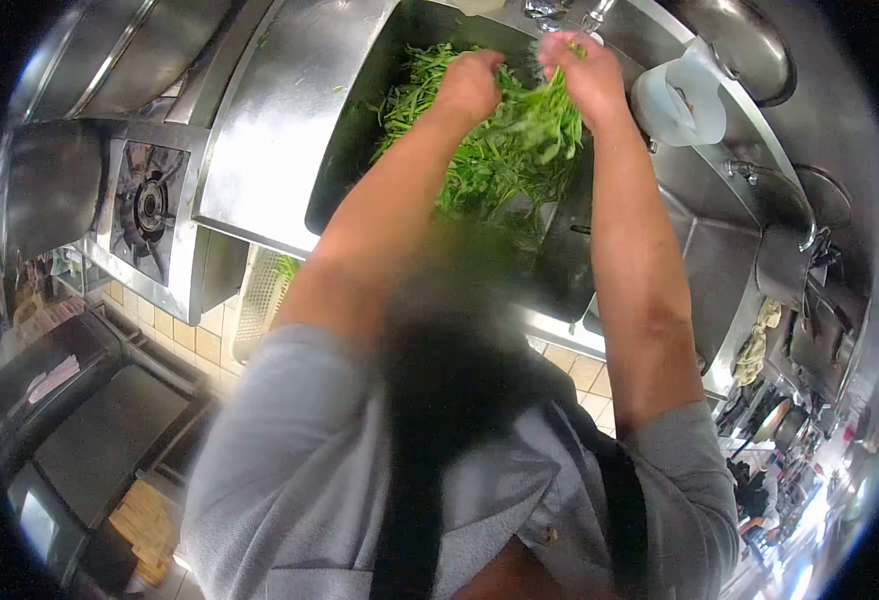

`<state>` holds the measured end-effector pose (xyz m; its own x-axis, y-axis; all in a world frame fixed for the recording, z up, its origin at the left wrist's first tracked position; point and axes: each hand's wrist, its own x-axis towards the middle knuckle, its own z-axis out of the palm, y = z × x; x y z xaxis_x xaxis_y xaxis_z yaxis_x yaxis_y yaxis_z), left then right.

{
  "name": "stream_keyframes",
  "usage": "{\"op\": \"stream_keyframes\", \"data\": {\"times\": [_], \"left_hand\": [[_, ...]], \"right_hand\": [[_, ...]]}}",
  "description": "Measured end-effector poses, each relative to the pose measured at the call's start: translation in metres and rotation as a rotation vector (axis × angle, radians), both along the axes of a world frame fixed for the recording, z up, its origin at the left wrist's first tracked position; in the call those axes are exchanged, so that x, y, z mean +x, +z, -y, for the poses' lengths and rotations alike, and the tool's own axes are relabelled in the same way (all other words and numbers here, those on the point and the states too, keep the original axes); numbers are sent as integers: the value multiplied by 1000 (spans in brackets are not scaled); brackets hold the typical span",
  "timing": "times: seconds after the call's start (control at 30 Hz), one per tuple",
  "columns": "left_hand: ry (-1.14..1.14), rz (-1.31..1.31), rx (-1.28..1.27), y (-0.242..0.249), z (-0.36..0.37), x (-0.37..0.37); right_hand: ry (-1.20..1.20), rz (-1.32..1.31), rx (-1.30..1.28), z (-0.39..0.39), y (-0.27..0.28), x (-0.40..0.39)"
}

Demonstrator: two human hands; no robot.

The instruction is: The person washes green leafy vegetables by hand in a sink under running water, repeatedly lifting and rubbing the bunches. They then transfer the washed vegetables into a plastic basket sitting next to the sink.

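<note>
Long-stemmed leafy greens (499,165) fill much of a dark, deep sink basin (344,165) at the top centre. My right hand (584,75) is closed around a bunch of them, and leaves hang below it, smeared by motion. Beside it on the left, my left hand (469,85) is curled shut on greens at the pile's upper part; its fingertips are partly hidden. Water seems to splash between the two hands, just below a metal faucet (596,15).
A steel counter (269,130) adjoins the basin, with a gas burner (149,205) farther left. Below the counter stands a pale perforated basket (259,295) with some greens. To the right are a translucent plastic container (674,105) and another steel sink (709,255).
</note>
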<state>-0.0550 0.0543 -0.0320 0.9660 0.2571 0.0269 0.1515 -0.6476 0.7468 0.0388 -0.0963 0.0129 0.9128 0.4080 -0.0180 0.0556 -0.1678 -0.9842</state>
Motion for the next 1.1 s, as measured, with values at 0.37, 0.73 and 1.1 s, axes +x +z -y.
{"op": "stream_keyframes", "data": {"times": [0.37, 0.73, 1.1], "left_hand": [[-47, -681, 292, -25, -3, -123], [95, 151, -30, -5, 81, -147], [995, 78, -594, 80, 3, -322]], "right_hand": [[-64, 234, -302, 18, -57, -14], [5, -645, 522, 26, -26, -114], [241, -605, -13, 105, -45, -140]]}}
